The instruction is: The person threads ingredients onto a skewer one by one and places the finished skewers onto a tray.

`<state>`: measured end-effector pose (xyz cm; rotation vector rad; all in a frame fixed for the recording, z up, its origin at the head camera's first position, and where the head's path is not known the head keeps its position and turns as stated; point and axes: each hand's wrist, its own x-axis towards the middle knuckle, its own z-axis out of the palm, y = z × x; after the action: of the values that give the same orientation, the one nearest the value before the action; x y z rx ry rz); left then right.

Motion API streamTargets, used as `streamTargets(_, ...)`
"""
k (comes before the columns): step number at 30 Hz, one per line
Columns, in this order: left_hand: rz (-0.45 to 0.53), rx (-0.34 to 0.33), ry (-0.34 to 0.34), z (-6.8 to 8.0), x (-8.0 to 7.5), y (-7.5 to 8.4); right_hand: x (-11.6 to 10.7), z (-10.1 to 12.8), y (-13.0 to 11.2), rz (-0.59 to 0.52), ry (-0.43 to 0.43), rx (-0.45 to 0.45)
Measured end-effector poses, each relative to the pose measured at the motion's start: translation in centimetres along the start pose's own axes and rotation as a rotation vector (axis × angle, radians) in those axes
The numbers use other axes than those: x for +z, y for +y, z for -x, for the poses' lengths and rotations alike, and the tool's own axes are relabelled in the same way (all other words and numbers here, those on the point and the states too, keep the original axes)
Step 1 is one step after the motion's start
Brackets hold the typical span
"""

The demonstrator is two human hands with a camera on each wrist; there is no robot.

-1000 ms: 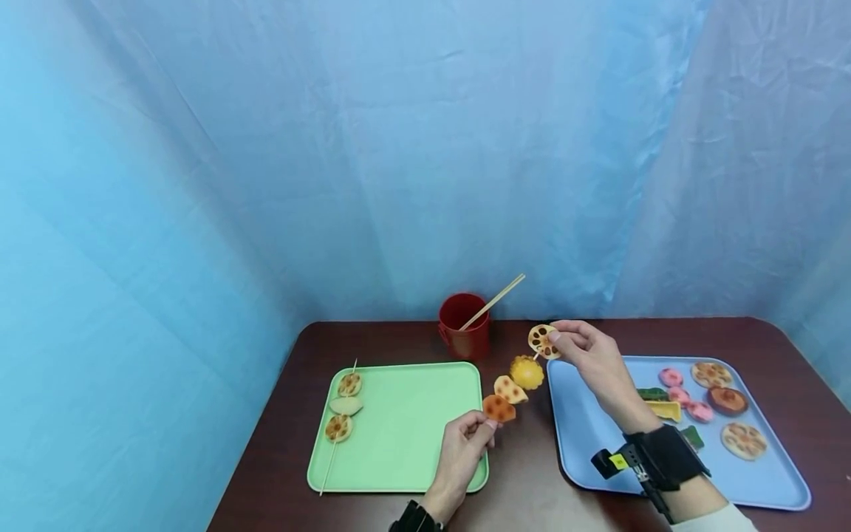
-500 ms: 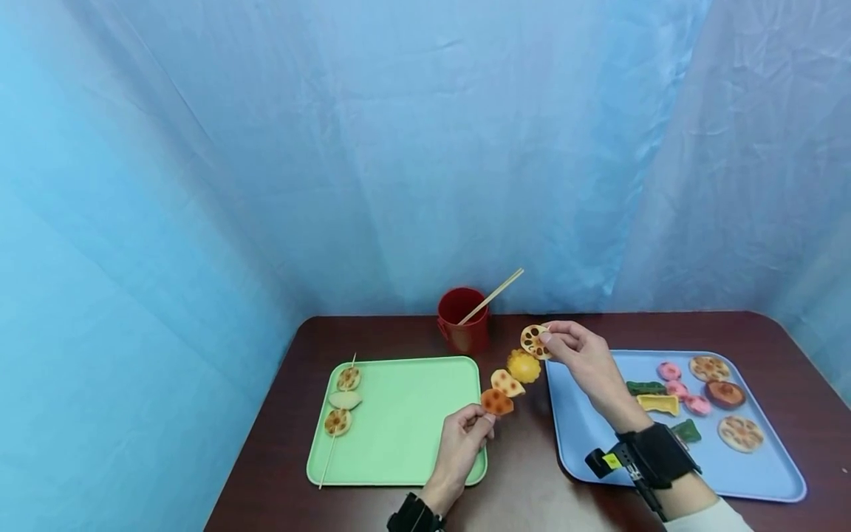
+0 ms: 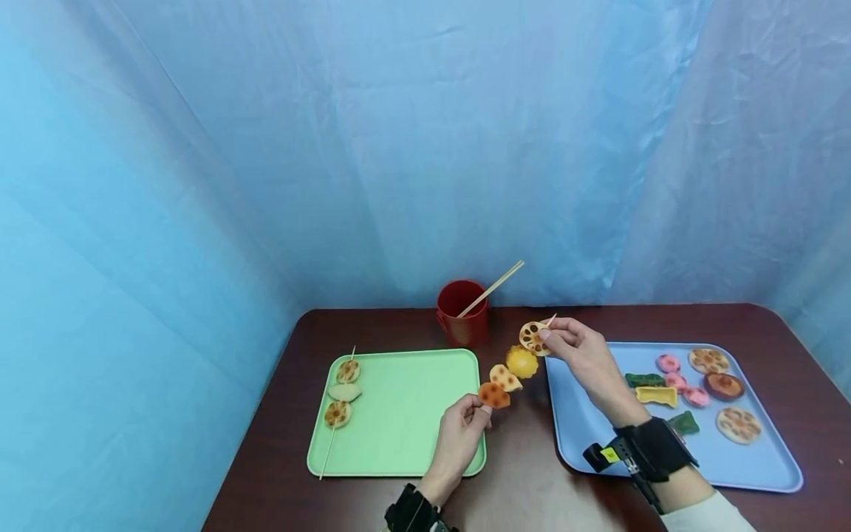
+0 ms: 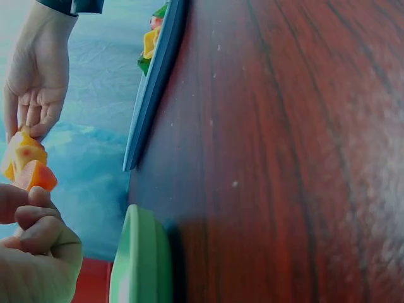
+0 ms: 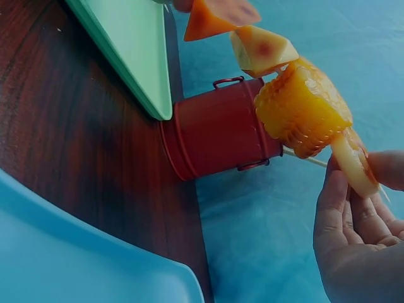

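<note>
A loaded skewer hangs in the air between the two hands. From its lower end up, it carries an orange spotted chunk (image 3: 494,394), a pale yellow spotted piece (image 3: 505,377), a corn piece (image 3: 521,361) and a lotus root slice (image 3: 532,338). The left hand (image 3: 457,437) pinches the skewer just below the orange chunk. With thumb and fingers, the right hand (image 3: 585,360) pinches the lotus root slice, and the skewer's tip sticks out beyond it. In the right wrist view the lotus slice (image 5: 355,165) sits right against the corn (image 5: 303,107).
A green tray (image 3: 405,414) holds another skewer with three pieces (image 3: 344,393) at its left side. The blue tray (image 3: 598,462) on the right holds several loose food pieces, including a yellow strip (image 3: 657,396). Behind stands a red cup (image 3: 465,325) with thin sticks (image 3: 495,287).
The right hand has moved slightly left and down the skewer with the lotus slice, closer to the corn. The skewer's tip now shows past the slice. The head view has shifted a little.
</note>
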<state>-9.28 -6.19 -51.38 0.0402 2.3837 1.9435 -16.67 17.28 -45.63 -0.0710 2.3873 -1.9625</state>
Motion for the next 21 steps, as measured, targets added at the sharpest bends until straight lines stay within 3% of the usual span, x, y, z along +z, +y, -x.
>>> streamTargets(3,-0.018,0.003,-0.019,-0.1,0.0,0.2,0.0,0.0,-0.1,0.004,-0.003,0.005)
streamTargets(8,-0.094,0.07,-0.05,-0.1,-0.6,0.3,0.1,0.0,-0.1,0.012,-0.01,0.027)
streamTargets(14,-0.239,0.129,-0.006,0.0,-1.3,0.1,0.3,0.1,0.5,-0.004,-0.024,0.02)
streamTargets(21,-0.192,0.054,-0.036,0.2,-1.5,-0.1,0.9,0.1,1.0,-0.011,-0.024,0.025)
